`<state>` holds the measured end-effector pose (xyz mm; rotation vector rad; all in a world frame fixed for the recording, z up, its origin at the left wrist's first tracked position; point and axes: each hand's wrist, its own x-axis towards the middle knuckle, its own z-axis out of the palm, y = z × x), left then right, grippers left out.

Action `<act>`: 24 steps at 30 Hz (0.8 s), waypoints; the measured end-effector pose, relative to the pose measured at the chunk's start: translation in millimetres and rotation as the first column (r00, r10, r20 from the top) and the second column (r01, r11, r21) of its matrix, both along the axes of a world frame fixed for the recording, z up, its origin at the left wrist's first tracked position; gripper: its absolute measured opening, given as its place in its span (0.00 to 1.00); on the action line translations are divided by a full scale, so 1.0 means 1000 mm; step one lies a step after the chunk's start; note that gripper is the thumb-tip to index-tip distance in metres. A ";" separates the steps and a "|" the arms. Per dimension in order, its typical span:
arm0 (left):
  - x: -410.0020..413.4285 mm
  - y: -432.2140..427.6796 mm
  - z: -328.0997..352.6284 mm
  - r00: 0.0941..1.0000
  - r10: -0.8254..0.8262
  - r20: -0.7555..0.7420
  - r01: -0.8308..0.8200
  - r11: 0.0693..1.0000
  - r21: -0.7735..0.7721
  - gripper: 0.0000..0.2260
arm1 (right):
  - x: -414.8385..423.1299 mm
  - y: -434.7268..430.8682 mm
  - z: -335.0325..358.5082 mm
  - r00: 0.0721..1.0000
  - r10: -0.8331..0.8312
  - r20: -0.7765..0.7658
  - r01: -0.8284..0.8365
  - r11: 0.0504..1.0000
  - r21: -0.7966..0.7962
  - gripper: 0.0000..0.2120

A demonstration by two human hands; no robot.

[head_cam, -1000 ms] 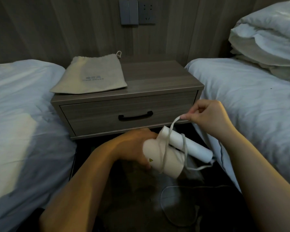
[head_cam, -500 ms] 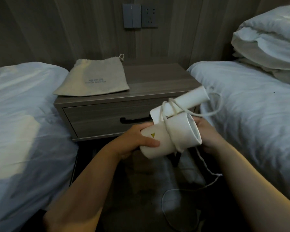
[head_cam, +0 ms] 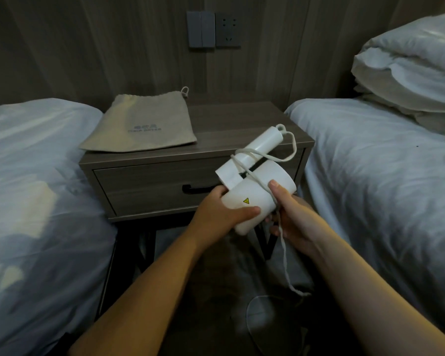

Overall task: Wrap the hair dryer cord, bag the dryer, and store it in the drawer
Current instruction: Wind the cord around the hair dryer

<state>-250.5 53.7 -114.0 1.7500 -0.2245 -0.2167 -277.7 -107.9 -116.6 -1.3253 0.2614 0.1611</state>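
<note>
A white hair dryer (head_cam: pixel 252 194) is held in front of the nightstand, its folded handle pointing up and right. My left hand (head_cam: pixel 222 213) grips the dryer's barrel from the left. My right hand (head_cam: pixel 289 218) grips the barrel's right side, thumb pressing the white cord (head_cam: pixel 284 255) against it. The cord loops over the handle and barrel, then hangs down past my right wrist to the floor. A beige drawstring bag (head_cam: pixel 141 127) lies flat on the nightstand top. The drawer (head_cam: pixel 154 188) below it is closed, its black handle partly hidden by the dryer.
The wooden nightstand (head_cam: pixel 242 119) stands between two beds with white bedding, one left (head_cam: pixel 36 181) and one right (head_cam: pixel 378 163). Folded pillows (head_cam: pixel 409 62) sit at the back right. Wall switches and a socket (head_cam: pixel 213 29) are above. The floor below is dark.
The dryer has tilted so the handle points further up and right. My right hand came round from behind the barrel to its front right side, thumb now on the cord.
</note>
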 end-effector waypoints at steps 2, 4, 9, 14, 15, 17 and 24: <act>0.001 0.000 0.000 1.000 0.001 -0.011 -0.001 1.000 -0.023 0.36 | 0.000 0.001 -0.002 0.999 -0.053 0.012 0.053 0.998 0.018 0.27; 0.004 0.001 -0.002 1.000 -0.017 0.006 0.017 0.998 -0.056 0.51 | -0.001 0.001 -0.001 0.997 -0.071 0.010 0.071 0.997 0.022 0.24; 0.005 0.006 0.005 0.979 -0.073 0.193 0.048 0.990 0.131 0.54 | -0.001 -0.001 0.000 1.000 -0.020 0.021 0.021 0.999 -0.030 0.22; 0.007 0.006 0.003 0.974 -0.074 0.213 0.041 0.987 0.156 0.50 | -0.001 -0.003 0.003 0.999 -0.025 0.039 0.027 0.998 -0.053 0.15; 0.007 0.006 0.002 0.977 -0.070 0.203 0.043 0.990 0.135 0.50 | -0.001 -0.002 0.001 0.998 -0.034 0.049 0.037 0.998 -0.055 0.15; 0.008 0.006 0.001 0.980 -0.061 0.188 0.041 0.993 0.111 0.49 | -0.001 -0.001 -0.001 0.996 -0.055 0.073 0.059 0.997 -0.058 0.19; 0.009 0.006 -0.001 0.989 -0.067 0.129 0.052 0.992 0.113 0.49 | -0.001 0.003 -0.006 0.992 -0.105 0.069 0.107 0.994 -0.026 0.22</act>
